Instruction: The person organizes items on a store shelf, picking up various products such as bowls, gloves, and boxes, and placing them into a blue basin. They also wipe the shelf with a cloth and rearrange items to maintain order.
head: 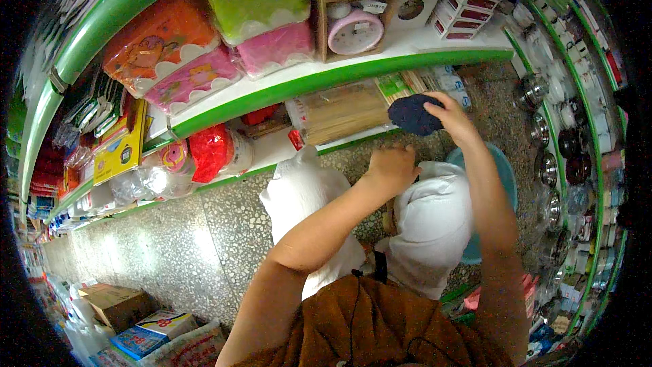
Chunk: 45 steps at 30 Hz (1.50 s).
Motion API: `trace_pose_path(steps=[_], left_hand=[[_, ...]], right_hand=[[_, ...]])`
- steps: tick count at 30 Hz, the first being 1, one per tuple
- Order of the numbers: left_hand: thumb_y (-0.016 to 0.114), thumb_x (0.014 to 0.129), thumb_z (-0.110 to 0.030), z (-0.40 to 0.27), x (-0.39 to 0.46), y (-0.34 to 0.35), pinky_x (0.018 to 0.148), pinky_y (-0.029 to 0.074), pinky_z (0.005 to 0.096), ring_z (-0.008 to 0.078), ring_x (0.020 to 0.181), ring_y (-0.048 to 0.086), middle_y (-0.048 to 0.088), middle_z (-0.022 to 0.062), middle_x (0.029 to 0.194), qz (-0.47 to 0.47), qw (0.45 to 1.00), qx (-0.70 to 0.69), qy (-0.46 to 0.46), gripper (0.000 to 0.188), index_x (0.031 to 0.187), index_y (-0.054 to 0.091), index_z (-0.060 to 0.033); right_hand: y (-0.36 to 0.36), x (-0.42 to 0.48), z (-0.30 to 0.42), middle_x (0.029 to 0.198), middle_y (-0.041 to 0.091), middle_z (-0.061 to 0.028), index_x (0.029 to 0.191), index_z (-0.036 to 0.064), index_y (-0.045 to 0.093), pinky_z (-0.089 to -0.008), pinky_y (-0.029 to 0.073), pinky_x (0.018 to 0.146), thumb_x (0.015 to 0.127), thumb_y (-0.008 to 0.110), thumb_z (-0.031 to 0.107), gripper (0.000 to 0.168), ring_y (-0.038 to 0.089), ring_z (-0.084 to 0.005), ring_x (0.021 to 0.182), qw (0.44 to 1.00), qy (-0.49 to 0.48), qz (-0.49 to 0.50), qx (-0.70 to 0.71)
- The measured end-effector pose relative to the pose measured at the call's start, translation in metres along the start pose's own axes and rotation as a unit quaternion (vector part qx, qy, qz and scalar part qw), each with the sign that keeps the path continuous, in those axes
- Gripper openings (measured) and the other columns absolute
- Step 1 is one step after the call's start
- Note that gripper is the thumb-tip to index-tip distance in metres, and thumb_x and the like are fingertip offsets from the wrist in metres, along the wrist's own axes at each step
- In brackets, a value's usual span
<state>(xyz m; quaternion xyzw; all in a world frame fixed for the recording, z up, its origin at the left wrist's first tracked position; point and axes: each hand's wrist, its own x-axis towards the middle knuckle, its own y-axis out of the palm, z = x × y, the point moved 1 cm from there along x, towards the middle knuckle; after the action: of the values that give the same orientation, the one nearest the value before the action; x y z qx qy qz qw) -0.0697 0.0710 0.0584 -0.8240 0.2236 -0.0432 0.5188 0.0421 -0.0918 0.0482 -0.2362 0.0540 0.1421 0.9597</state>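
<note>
My right hand point(452, 116) grips a dark navy cloth point(416, 114) by its right edge, just in front of the lower shelf. Bundles of thin wooden sticks in clear plastic point(344, 112) lie on that shelf, left of the cloth. Over my knees is my left hand point(393, 167), its fingers bent and pointing down; whether it holds something small is hidden. Between the cloth and the back of the shelf lies a green-labelled pack of sticks point(391, 88).
A green-edged shelf point(305, 81) above bears wrapped packs and a pink clock point(355, 32). A teal basin point(501, 173) stands right of my knees. Metal lids point(547, 168) line the right-hand shelves. Cardboard boxes point(119, 300) sit at lower left.
</note>
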Motion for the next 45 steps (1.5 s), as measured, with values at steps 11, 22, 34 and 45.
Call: trace_pose_path(steps=[11,22,34,45], left_hand=[[0.054,0.076,-0.037,0.017,0.001,-0.002,0.067,0.047,0.0424,0.0321,0.081,0.058,0.058,0.0166,0.087,-0.033,0.998,-0.048,0.007,0.04,0.093,0.048,-0.0015],[0.054,0.076,-0.038,0.027,0.0,-0.008,0.067,0.048,0.0417,0.0314,0.081,0.058,0.058,0.0169,0.089,-0.055,0.997,-0.057,0.011,0.041,0.093,0.049,-0.0009],[0.053,0.076,-0.04,0.037,0.007,0.01,0.068,0.048,0.0403,0.0298,0.08,0.059,0.059,0.0176,0.086,-0.071,0.997,-0.033,0.026,0.043,0.092,0.053,0.0004],[0.055,0.075,-0.037,0.027,-0.004,-0.007,0.066,0.048,0.0406,0.0282,0.08,0.06,0.06,0.0152,0.088,-0.094,0.995,0.028,0.007,0.039,0.092,0.056,-0.0012]], right_hand=[[0.109,0.104,-0.039,0.101,0.056,-0.0102,0.114,0.005,0.048,-0.0336,0.044,0.071,0.079,0.056,0.022,0.04,0.052,-0.0187,0.088,0.991,0.074,0.04,0.108],[0.123,0.106,-0.069,0.124,0.039,-0.0132,0.13,0.017,0.024,-0.046,0.047,0.073,0.079,0.056,0.028,0.062,0.048,-0.0301,0.101,0.961,0.227,0.16,0.015],[0.085,0.075,-0.017,0.111,0.054,-0.0068,0.109,0.008,0.055,-0.0326,0.044,0.075,0.086,0.039,0.045,0.047,0.054,-0.0211,0.095,0.94,0.107,0.275,-0.169],[0.09,0.058,-0.014,0.08,0.06,-0.0089,0.091,-0.001,0.056,-0.0316,0.044,0.066,0.085,0.044,0.042,0.045,0.056,-0.0185,0.068,0.96,-0.022,0.223,-0.17]])
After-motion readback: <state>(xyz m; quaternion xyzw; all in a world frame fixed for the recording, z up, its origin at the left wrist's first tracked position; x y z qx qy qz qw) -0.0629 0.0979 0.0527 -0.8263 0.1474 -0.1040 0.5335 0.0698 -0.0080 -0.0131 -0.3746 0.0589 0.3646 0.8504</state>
